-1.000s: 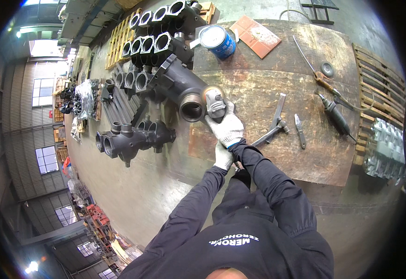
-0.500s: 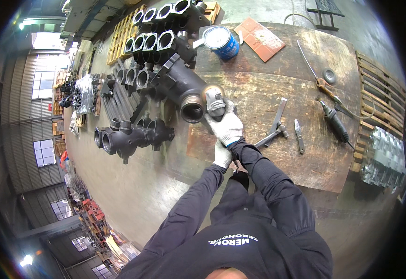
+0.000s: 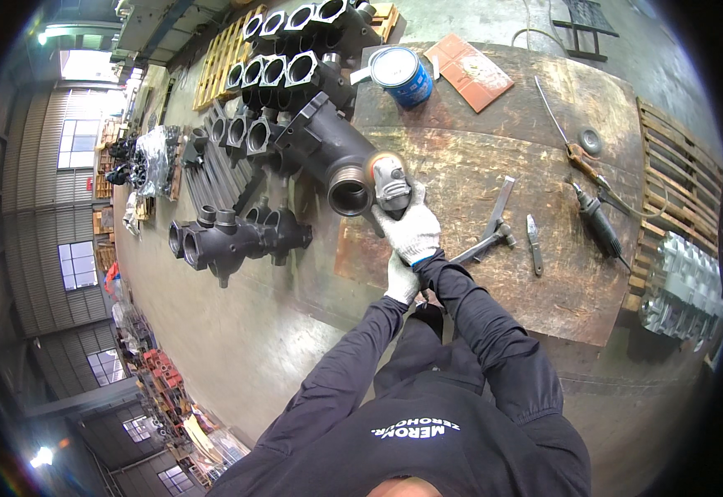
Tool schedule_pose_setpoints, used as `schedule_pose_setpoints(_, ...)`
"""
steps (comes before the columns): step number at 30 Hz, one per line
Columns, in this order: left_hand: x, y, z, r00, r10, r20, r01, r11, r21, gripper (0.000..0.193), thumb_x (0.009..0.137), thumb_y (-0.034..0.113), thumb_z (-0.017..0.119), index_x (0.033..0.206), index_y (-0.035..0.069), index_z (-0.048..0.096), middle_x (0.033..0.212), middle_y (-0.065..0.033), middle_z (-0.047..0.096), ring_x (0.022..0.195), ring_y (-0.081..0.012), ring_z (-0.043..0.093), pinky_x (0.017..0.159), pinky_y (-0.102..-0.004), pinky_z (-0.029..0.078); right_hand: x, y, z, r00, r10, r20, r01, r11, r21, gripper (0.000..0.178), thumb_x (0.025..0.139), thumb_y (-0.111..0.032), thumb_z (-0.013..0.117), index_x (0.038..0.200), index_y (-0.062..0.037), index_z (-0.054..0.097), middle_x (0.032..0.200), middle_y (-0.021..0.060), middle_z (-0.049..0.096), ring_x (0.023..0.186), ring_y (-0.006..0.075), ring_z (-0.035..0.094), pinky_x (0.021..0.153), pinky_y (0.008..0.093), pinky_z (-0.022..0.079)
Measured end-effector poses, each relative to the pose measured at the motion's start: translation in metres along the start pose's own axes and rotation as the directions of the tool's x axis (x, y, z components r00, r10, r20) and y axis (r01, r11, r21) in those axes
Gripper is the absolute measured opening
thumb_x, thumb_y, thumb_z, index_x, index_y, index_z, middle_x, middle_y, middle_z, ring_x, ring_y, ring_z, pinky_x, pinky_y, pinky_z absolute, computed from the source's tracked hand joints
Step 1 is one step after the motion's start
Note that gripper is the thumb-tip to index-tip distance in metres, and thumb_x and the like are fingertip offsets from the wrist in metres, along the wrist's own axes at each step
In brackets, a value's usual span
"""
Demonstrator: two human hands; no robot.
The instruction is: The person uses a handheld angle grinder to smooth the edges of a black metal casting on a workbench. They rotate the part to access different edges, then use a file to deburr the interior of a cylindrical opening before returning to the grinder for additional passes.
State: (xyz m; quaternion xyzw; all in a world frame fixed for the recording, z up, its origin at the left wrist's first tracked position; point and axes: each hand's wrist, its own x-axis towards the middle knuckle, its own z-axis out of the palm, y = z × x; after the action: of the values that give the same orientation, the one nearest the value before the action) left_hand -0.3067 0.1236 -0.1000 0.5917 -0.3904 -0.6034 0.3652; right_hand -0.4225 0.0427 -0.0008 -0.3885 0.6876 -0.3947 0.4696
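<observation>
An angle grinder (image 3: 392, 184) with a grey head is in my gloved hands, its disc at the end of a large black cast-metal pipe body (image 3: 328, 141). The disc edge is bright and blurred, beside a threaded round opening (image 3: 350, 192). My right hand (image 3: 413, 232) is wrapped round the grinder near its head. Lower and closer to me, my left hand (image 3: 401, 279) is closed at the tool's rear, mostly covered by my right wrist and sleeve. White knit gloves cover both hands. The grinder's handle is largely hidden by them.
On the worn wooden board (image 3: 452, 157) lie a hammer (image 3: 494, 232), a putty knife (image 3: 534, 244), a second power tool (image 3: 597, 219) and a torch-like tool with hose (image 3: 581, 157). A blue can (image 3: 401, 76) stands behind. Several black castings (image 3: 237, 240) sit left; a pallet (image 3: 680, 157) is right.
The view has shifted a little, moving the scene slightly right. The grinder stays at the same end of the casting, perhaps a touch farther right, and both hands keep their hold.
</observation>
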Motion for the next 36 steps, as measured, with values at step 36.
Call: schedule_pose_setpoints(36,0.035,-0.008,0.01,0.971,-0.237,-0.029,0.163,0.75,-0.641,0.042,0.106,0.01,0.038,0.144,-0.003,0.048,0.142,-0.0183,0.059,0.132,-0.03,0.057,0.113,-0.045,0.045,0.028,-0.003,0.006,0.995,-0.097,0.013,0.098,0.99,-0.101,0.091,0.086,-0.053,0.075,0.152,-0.0066,0.034,0.117,0.0271,0.07,0.104,0.045,0.071,0.09,0.0481,0.056)
